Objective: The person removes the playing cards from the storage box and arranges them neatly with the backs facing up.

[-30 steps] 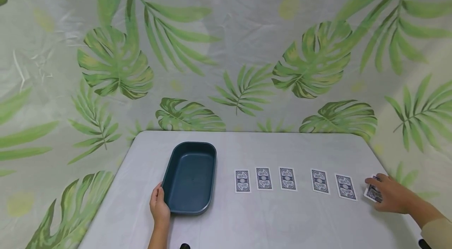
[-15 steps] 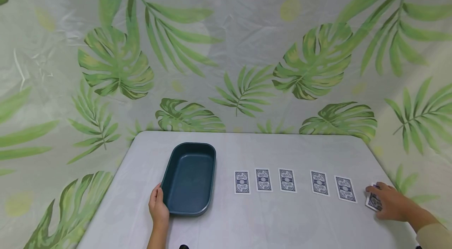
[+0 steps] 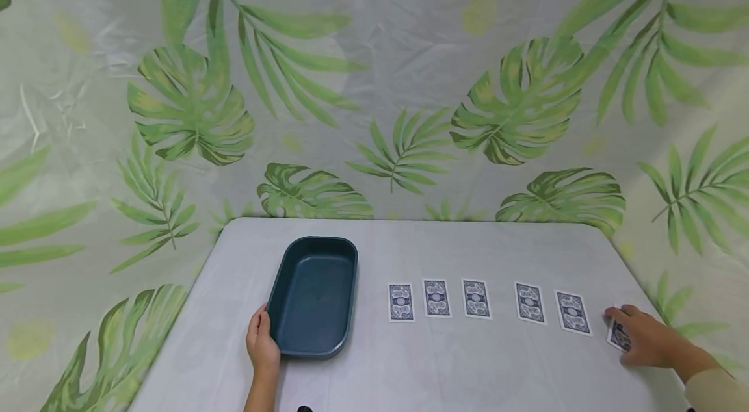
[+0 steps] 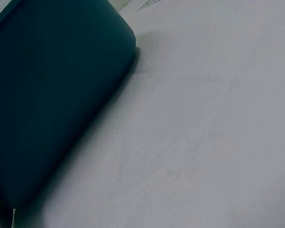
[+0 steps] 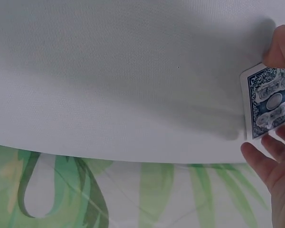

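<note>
On the right of the table, my right hand (image 3: 649,337) pinches a blue-and-white patterned playing card (image 5: 274,100), back side showing. In the right wrist view the thumb (image 5: 281,47) is at one edge of the card and the fingers (image 5: 262,159) at the opposite edge. Part of that card is covered by the hand in the head view. My left hand (image 3: 263,340) holds the left side of a dark teal rectangular tray (image 3: 315,353), which has nothing in it. The left wrist view mostly shows the tray's outer wall (image 4: 61,85).
Several face-down cards form a row between tray and right hand, among them a leftmost card (image 3: 401,303), a middle card (image 3: 476,299) and a rightmost card (image 3: 573,312). A white cloth covers the table (image 3: 468,373). Behind hangs a leaf-patterned sheet (image 3: 409,61).
My right hand has shifted slightly toward me with its card, and the card now lies less slanted and more hidden. The left hand keeps its place on the tray.
</note>
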A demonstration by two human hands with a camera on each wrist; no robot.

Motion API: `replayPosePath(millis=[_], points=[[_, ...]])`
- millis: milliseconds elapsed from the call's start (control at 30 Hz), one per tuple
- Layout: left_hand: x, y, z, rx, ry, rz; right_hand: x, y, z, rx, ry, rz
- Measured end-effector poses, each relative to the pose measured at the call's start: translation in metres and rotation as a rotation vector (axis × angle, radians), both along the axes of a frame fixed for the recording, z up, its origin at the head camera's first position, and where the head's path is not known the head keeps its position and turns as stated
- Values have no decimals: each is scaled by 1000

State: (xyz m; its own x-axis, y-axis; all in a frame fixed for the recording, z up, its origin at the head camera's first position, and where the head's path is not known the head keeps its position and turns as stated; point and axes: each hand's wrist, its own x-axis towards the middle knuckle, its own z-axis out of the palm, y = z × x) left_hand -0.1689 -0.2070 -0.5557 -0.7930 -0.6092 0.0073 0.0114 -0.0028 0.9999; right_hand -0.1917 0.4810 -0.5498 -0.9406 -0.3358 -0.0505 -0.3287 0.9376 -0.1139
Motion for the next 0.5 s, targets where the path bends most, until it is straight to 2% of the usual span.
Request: replayPosePath(millis=[267,500], points=[[1,0,0,-2,14,-4,-1,-3,1,-52,14,25],[-1,0,-2,-13,15,11,-7,-3,1,-33,-40,-4]])
